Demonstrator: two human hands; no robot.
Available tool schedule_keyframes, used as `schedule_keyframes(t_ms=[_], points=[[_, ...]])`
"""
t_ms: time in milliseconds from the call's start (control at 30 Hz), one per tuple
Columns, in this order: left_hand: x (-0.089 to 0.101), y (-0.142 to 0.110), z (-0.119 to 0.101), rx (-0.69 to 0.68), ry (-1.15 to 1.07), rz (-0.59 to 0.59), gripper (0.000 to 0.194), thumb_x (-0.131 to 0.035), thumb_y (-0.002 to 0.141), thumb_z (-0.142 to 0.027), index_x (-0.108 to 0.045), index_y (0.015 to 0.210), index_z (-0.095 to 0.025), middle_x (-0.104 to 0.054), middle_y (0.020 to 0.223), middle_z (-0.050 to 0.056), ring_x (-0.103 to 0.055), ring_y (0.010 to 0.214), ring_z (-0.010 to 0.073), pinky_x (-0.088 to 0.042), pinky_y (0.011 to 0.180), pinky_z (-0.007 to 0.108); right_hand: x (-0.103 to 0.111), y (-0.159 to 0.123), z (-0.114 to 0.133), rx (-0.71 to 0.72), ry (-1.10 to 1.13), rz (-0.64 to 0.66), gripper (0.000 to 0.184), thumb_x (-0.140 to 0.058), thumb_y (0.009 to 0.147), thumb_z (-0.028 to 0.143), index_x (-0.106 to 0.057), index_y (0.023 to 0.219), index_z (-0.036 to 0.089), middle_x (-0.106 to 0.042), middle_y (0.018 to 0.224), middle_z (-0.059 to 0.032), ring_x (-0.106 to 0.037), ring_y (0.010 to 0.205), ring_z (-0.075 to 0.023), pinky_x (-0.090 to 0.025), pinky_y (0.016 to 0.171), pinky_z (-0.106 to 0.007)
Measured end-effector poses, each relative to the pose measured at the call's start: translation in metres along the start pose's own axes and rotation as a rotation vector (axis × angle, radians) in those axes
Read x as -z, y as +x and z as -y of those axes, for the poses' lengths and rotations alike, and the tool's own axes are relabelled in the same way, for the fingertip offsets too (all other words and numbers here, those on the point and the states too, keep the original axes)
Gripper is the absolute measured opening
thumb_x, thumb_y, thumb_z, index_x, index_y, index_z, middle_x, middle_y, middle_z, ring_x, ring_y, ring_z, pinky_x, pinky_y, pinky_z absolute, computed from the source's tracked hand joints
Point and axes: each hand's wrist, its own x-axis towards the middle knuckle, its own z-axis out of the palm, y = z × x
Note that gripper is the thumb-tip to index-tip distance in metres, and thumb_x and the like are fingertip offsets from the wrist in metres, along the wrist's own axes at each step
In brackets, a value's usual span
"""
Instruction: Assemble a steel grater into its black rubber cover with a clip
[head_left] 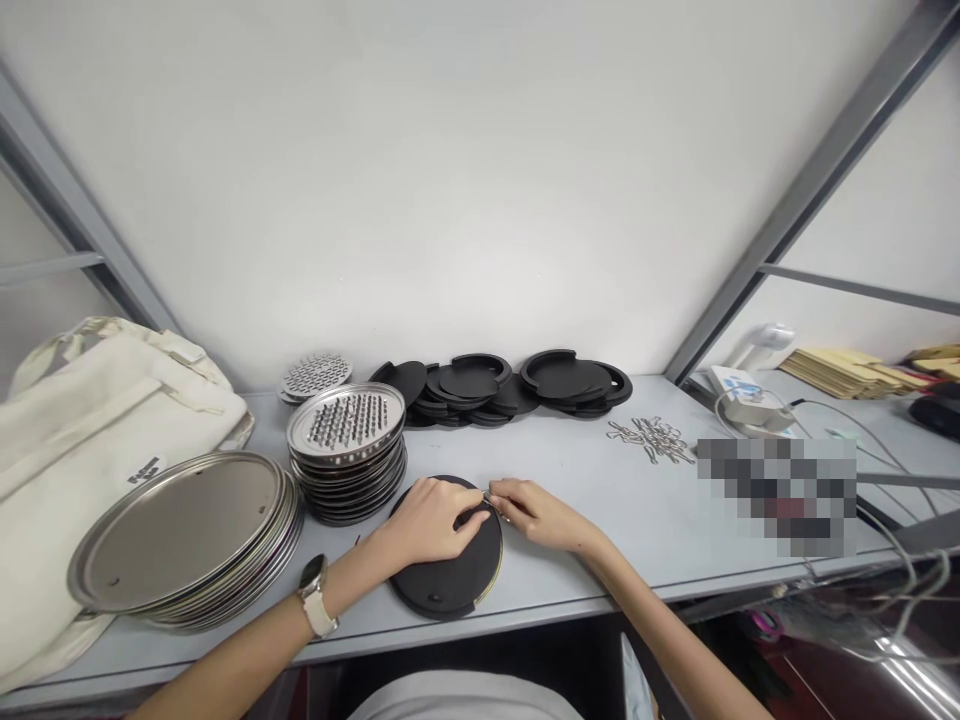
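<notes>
A white wall (480, 180) rises behind a gray table (562, 462), between 2 gray posts (814, 180).

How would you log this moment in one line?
left hand: over black disc; right hand: touching small metal piece at disc's rim; bent wire pieces: piled rightward

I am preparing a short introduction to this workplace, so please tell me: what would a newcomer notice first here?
Probably the left hand and right hand come first, close together at the rim of a black disc near the front edge of the table. Next, the wide stack of metal trays at the left and the stack of patterned metal plates beside it catch the eye.
</notes>
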Motion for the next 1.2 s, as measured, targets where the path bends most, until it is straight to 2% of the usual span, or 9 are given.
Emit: schedule_keyframes(t_ms=[400,567,1000,1200], points=[[0.0030,-0.0006,-0.0010,-0.001,0.021,0.022,0.024,-0.046,0.090,-0.035,-0.054,0.073,-0.020,-0.060,0.065,0.000,-0.057,0.060,0.0155,-0.024,0.053,0.029,-0.0079,-0.0070,-0.0028,-0.073,0.056,-0.083,0.033,-0.035,0.096,0.032,-0.037,0.066,0.019,-0.040,0.066,0.0032,-0.038,0.061,-0.0118,-0.031,0.058,-0.024],[0.0023,-0.0006,-0.0012,0.000,0.031,0.020,0.026,-0.045,0.091,-0.036,-0.053,0.073,-0.019,-0.060,0.065,0.000,-0.057,0.060,0.0153,-0.023,0.053,0.029,-0.0096,-0.0084,-0.0008,-0.075,0.060,-0.110,0.030,-0.037,0.095,0.032,-0.041,0.069,0.019,-0.042,0.068,0.0031,-0.038,0.062,-0.0115,-0.031,0.058,-0.023],[0.0031,-0.0012,-0.0022,0.001,0.015,0.024,0.020,-0.047,0.090,-0.036,-0.052,0.079,-0.020,-0.058,0.066,-0.001,-0.056,0.060,0.0154,-0.026,0.053,0.028,-0.0089,-0.0097,0.0004,-0.079,0.166,-0.107,0.025,-0.037,0.095,0.038,-0.043,0.078,0.019,-0.035,0.062,0.0060,-0.032,0.057,-0.0102,-0.028,0.053,-0.022],[0.0023,-0.0015,-0.0020,0.019,-0.010,0.029,0.021,-0.047,0.090,-0.037,-0.053,0.081,-0.019,-0.059,0.067,0.000,-0.058,0.062,0.0162,-0.029,0.054,0.027,-0.0098,-0.0081,0.0002,-0.094,0.123,-0.128,0.028,-0.036,0.095,0.038,-0.042,0.074,0.020,-0.034,0.062,0.0061,-0.031,0.056,-0.0102,-0.028,0.054,-0.022]])
